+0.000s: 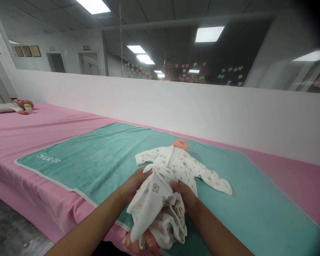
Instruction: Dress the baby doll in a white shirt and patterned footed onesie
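Observation:
A baby doll (180,144) lies on its back on a teal towel (96,156), its head toward the wall. It wears a white printed top (186,163) with the sleeves spread out. Bunched around its lower body are white baby pants (152,199) with small bear prints; the doll's feet (146,243) poke out near me. My left hand (136,182) grips the pants' waist edge on the left side. On the right side, my right hand (185,195) pinches the same edge, thumb on top. Some fingers of both hands are hidden by the cloth.
A pink sheet (77,119) covers the table under the towel. Another doll (23,104) lies at the far left, beside a small bottle with a green cap (28,107). A white wall (149,99) with a mirror or window (160,42) above runs along the back.

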The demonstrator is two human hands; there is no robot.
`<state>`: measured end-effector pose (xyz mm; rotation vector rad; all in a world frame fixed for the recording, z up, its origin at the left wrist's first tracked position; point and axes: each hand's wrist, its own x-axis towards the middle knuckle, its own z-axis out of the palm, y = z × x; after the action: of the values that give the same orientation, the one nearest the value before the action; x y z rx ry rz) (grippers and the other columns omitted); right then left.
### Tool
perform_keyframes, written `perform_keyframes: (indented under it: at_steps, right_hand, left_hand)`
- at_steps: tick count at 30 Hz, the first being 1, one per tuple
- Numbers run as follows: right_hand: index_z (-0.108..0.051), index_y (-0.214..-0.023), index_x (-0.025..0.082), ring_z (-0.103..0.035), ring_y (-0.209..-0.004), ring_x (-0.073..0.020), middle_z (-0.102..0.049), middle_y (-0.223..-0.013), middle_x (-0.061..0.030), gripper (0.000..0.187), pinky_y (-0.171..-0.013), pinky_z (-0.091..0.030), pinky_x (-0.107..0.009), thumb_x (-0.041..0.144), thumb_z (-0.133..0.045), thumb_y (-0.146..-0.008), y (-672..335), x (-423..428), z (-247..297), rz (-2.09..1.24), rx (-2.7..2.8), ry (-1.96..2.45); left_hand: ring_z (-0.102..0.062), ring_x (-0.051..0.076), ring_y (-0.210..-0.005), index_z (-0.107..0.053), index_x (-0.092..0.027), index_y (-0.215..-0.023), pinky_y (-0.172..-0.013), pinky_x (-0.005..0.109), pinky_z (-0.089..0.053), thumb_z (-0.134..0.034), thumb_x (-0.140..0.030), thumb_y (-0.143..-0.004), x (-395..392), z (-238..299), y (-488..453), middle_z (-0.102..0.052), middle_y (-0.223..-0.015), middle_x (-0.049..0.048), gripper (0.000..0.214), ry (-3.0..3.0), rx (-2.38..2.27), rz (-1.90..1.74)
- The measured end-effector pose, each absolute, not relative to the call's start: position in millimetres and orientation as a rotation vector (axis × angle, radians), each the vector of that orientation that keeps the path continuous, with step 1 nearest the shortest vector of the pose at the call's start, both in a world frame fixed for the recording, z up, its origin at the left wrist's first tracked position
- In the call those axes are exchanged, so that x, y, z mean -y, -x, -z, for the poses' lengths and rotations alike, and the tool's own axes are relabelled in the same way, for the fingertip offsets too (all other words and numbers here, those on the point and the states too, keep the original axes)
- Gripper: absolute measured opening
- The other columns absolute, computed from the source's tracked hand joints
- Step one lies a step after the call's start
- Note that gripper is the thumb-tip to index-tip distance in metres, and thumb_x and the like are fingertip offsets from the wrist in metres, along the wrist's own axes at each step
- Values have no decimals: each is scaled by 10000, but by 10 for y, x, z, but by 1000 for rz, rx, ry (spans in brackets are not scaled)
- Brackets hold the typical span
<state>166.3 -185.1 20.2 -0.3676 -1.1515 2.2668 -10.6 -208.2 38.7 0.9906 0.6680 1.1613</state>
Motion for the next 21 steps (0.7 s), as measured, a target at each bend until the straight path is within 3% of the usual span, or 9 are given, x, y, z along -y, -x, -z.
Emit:
perform_keyframes:
  at_steps: [4, 8, 11, 15, 19, 21]
  right_hand:
    - [-579, -1066, 109, -595, -886, -234, -657, -872, -98, 521, -808, -442, -386, 292, -741, -605, -1649, 1870, -295, -2276, 1423, 340]
    - [-603, -1027, 115, -600, -862, -232, -653, -897, -95, 497, -800, -442, -388, 214, -765, -568, -1604, 1856, -345, -2282, 1635, 459]
    - [-611, -1003, 103, -606, -821, -223, -649, -897, -102, 441, -802, -440, -398, 233, -747, -604, -1581, 1830, -273, -2232, 1504, 570]
    - [-602, -1018, 104, -608, -806, -216, -648, -875, -109, 401, -808, -435, -399, 413, -582, -765, -1564, 1851, -223, -2213, 1162, 529]
    - [-601, -1018, 116, -604, -804, -214, -648, -854, -99, 415, -788, -438, -374, 437, -587, -756, -1580, 1938, -347, -2222, 1183, 445]
    - [-606, -997, 114, -599, -798, -206, -644, -847, -93, 389, -771, -437, -355, 400, -626, -733, -1595, 1973, -414, -2227, 1312, 385]
  left_hand:
    - [-524, 109, -594, -614, -97, -898, -598, 216, -410, -588, -301, -774, 2100, -450, 111, -597, -663, -3, 240, -1010, -749, -1226]
    - [-508, 108, -582, -601, -110, -799, -562, 226, -407, -574, -336, -784, 2119, -453, 103, -579, -674, 15, 228, -978, -671, -1237]
    - [-543, 144, -644, -610, -104, -826, -620, 269, -428, -611, -346, -753, 2114, -411, 121, -597, -719, 49, 252, -923, -622, -1191]
    - [-551, 164, -675, -647, -83, -853, -636, 273, -417, -643, -378, -711, 2134, -346, 210, -626, -757, 71, 328, -1051, -673, -1030]
    - [-577, 198, -732, -652, -104, -928, -684, 288, -427, -761, -226, -555, 2196, -309, 240, -646, -785, 61, 407, -1181, -733, -950]
    - [-588, 209, -773, -625, -118, -1002, -717, 305, -437, -745, -237, -580, 2221, -312, 192, -644, -857, 78, 454, -1147, -712, -1086]
